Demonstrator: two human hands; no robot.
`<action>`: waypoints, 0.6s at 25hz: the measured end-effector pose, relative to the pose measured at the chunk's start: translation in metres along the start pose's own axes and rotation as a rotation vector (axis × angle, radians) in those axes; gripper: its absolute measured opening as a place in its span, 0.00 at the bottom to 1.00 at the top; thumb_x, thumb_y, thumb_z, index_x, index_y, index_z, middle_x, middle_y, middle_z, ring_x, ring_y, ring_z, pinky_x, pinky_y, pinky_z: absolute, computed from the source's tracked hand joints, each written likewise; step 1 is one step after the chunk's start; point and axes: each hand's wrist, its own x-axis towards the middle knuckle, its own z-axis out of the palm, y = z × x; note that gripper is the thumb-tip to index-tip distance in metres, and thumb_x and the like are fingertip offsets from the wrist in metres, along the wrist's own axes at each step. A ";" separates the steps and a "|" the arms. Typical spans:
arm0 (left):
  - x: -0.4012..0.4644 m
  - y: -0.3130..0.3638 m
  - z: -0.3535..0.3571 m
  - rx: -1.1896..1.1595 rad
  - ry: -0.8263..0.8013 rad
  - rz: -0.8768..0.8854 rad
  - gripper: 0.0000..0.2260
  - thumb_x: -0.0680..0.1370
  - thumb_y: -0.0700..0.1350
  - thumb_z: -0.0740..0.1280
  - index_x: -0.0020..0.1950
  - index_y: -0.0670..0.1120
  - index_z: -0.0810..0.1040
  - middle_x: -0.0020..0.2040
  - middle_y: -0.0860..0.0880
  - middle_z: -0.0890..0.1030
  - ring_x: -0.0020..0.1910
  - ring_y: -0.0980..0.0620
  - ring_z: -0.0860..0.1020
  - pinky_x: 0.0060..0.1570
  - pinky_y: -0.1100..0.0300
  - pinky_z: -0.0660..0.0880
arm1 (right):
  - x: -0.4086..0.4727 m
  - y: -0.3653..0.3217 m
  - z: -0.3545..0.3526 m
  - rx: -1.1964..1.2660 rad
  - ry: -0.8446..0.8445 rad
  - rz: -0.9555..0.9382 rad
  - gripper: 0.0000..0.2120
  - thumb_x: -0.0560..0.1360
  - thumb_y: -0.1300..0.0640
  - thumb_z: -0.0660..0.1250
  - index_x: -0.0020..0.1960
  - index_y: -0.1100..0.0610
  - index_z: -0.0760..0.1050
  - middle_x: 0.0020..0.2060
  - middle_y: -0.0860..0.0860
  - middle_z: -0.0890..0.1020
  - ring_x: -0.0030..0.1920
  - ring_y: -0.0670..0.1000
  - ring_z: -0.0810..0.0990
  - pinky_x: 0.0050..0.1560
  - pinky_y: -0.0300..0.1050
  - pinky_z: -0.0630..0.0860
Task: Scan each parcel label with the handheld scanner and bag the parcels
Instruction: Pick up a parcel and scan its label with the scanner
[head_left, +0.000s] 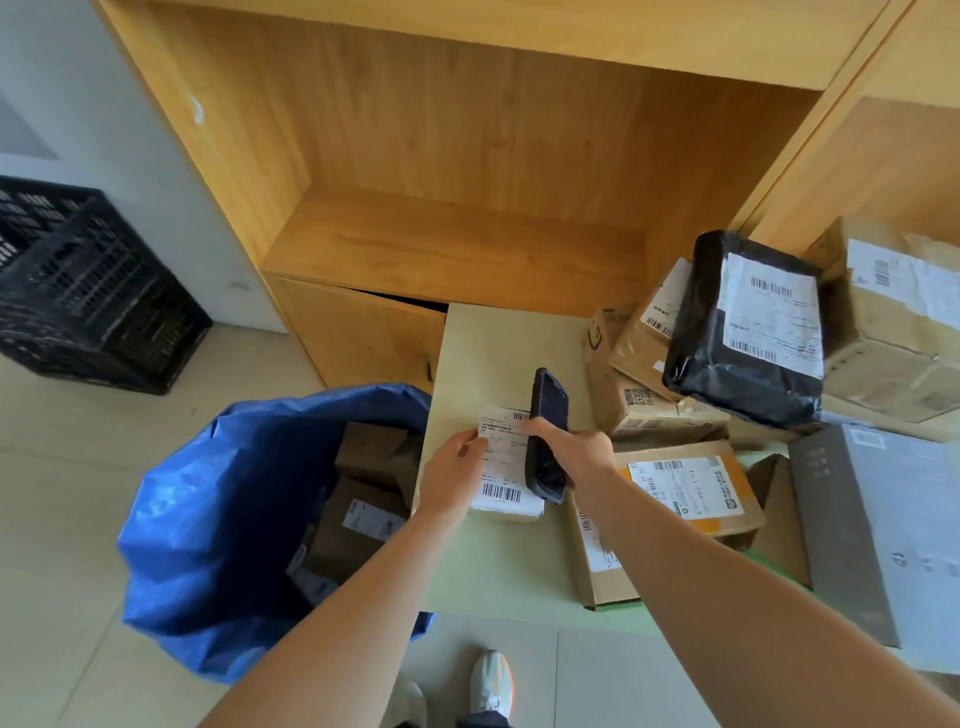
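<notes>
A small white parcel (506, 467) with a printed barcode label lies on the pale green table (493, 566). My left hand (451, 475) grips its left edge. My right hand (574, 452) holds a dark handheld scanner (546, 434) upright just over the parcel's right side, its top pointing away from me. An open blue bag (208, 525) stands on the floor left of the table and holds several brown boxes (358, 519). More parcels are piled on the table's right: a black plastic-wrapped one (748, 332), brown cartons (639, 410) and a padded envelope (685, 488).
A wooden shelf unit (467, 171) stands behind the table, its lower cabinet door ajar. A black plastic crate (78, 286) sits on the floor at the far left. A large grey flat box (872, 525) lies at the table's right edge. My shoes (491, 686) show below.
</notes>
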 end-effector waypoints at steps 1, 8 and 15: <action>0.001 0.004 -0.003 -0.016 0.002 0.009 0.15 0.80 0.52 0.57 0.64 0.56 0.77 0.52 0.51 0.83 0.46 0.53 0.80 0.41 0.59 0.76 | -0.002 -0.008 -0.001 -0.001 -0.003 -0.009 0.25 0.60 0.46 0.84 0.48 0.60 0.81 0.44 0.56 0.87 0.47 0.58 0.87 0.51 0.52 0.85; -0.005 -0.029 -0.116 -0.105 0.135 -0.020 0.15 0.81 0.53 0.58 0.66 0.55 0.75 0.51 0.52 0.83 0.45 0.53 0.83 0.44 0.56 0.82 | -0.036 -0.042 0.104 -0.083 -0.141 -0.097 0.20 0.65 0.47 0.82 0.46 0.58 0.80 0.45 0.55 0.87 0.47 0.56 0.86 0.53 0.54 0.85; -0.019 -0.111 -0.221 -0.178 0.347 -0.153 0.11 0.79 0.49 0.58 0.56 0.59 0.79 0.47 0.54 0.84 0.43 0.54 0.82 0.45 0.53 0.80 | -0.078 -0.027 0.255 -0.256 -0.346 -0.179 0.18 0.67 0.47 0.81 0.52 0.55 0.83 0.44 0.50 0.87 0.42 0.51 0.86 0.37 0.42 0.80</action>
